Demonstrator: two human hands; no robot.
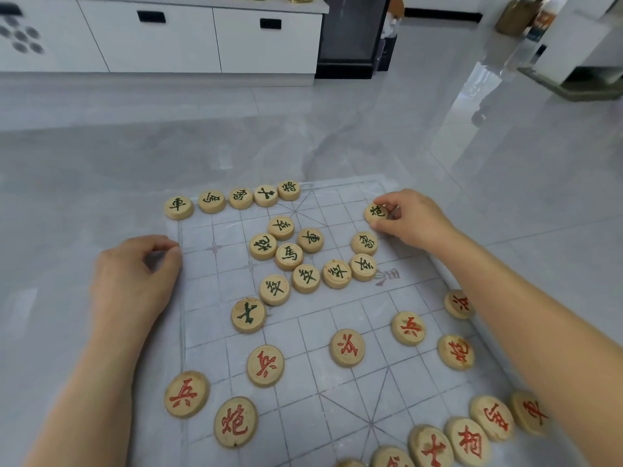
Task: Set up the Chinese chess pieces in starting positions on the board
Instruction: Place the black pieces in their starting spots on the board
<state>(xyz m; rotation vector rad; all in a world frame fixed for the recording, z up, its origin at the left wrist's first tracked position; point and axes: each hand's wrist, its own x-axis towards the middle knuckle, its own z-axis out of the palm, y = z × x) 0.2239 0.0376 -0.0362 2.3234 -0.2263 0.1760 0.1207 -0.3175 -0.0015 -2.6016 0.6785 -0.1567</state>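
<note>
- Right hand [409, 219] pinches a green-lettered piece [377, 212] near the board's [209, 298] far right corner.
- Left hand [135, 281] rests loosely curled, its fingertips at the board's left edge.
- Other green pieces [289, 256] cluster mid-board, and red pieces [347, 347] lie scattered nearer.
</note>
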